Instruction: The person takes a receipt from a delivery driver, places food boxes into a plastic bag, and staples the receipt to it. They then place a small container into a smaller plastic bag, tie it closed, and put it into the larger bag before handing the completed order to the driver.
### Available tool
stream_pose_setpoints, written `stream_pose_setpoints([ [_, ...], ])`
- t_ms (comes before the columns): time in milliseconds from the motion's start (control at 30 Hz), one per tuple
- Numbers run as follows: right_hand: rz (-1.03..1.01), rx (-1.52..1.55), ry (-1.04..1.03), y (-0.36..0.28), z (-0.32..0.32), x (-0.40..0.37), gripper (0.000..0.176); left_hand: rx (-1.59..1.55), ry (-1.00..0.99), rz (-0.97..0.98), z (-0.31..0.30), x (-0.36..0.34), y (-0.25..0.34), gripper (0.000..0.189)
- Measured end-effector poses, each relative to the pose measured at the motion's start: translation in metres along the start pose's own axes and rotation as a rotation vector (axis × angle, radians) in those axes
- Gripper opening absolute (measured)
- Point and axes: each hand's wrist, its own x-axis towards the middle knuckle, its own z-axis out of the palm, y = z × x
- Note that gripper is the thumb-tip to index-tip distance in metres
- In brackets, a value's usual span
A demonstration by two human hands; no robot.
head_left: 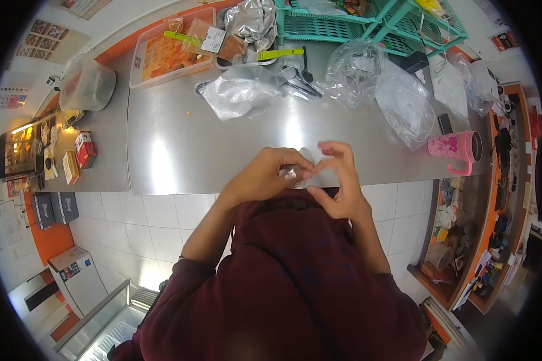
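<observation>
Fingers of two hands gather at one small clear plastic piece.

A pink tumbler with a handle stands on the steel tabletop, near a dark, phone-like object. Teal plastic baskets line the far edge. To the left, a red box sits beside a yellowish box, near a lit display case. White tiles cover the floor; crowded wooden shelves stand at right.
</observation>
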Motion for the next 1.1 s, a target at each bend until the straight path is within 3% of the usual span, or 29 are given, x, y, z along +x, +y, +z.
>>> stream_pose_setpoints([
  [33,0.090,0.102,0.063,0.007,0.008,-0.001,0.019,0.016,-0.028,0.069,-0.002,0.000,0.000,0.009],
  [133,0.253,0.195,-0.097,0.031,0.008,-0.002,0.019,0.240,-0.025,0.234,-0.008,0.001,0.009,0.013],
  [167,0.288,0.189,-0.207,0.036,0.006,-0.002,0.018,0.330,0.072,0.224,-0.006,0.001,0.009,0.014],
  [233,0.293,0.163,-0.197,0.036,0.006,-0.001,0.016,0.509,0.270,0.200,0.005,-0.001,0.006,0.017],
  [367,0.316,0.176,-0.269,0.048,0.003,-0.002,0.014,0.542,0.586,0.327,0.028,0.000,-0.013,0.018],
  [467,0.551,0.539,-0.188,0.036,0.007,0.007,0.019,0.549,0.637,0.449,0.035,0.000,-0.018,0.018],
  [533,0.609,0.575,-0.091,0.041,0.016,0.005,0.021,0.594,0.627,0.566,0.027,0.001,-0.022,0.018],
  [633,0.584,0.365,0.028,0.038,0.020,0.004,0.023,0.580,0.553,0.450,0.021,-0.008,-0.017,0.017],
  [733,0.570,0.216,0.207,0.044,0.018,0.006,0.024,0.368,0.615,0.267,0.018,-0.026,-0.018,0.016],
  [767,0.582,0.197,0.280,0.049,0.016,0.003,0.024,0.300,0.618,0.136,0.016,-0.036,-0.024,0.015],
  [933,0.751,0.052,0.268,0.105,0.020,-0.024,0.023,0.104,0.552,-0.397,0.013,-0.083,-0.063,0.018],
  [1100,0.825,-0.042,0.307,0.134,0.033,-0.046,0.024,-0.012,0.591,-0.457,0.016,-0.109,-0.110,0.020],
])
